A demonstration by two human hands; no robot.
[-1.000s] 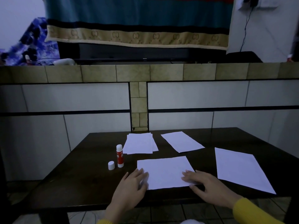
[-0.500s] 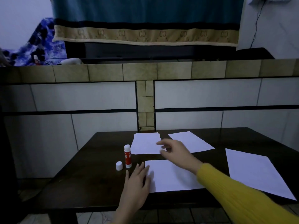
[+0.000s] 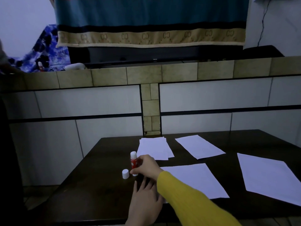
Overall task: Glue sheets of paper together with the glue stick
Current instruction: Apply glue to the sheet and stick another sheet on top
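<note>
A red and white glue stick [image 3: 133, 160] stands upright and uncapped on the dark table [image 3: 97, 185]. My right hand [image 3: 145, 167], in a yellow sleeve, reaches across and grips its lower part. Its white cap [image 3: 125, 174] stands just left of it. My left hand [image 3: 145, 199] lies flat with straight fingers at the left edge of the nearest white sheet [image 3: 195, 178], partly under my right forearm. A small stack of sheets [image 3: 154, 148] lies behind the glue stick.
Two more single white sheets lie on the table, one at the back [image 3: 199, 148] and one at the right [image 3: 268, 175]. A tiled low wall [image 3: 146, 74] rises behind the table. The table's front edge is close to me.
My right hand swung left from above the paper stack to the glue stick and closed on it. My left hand stayed at the sheet's left edge.
</note>
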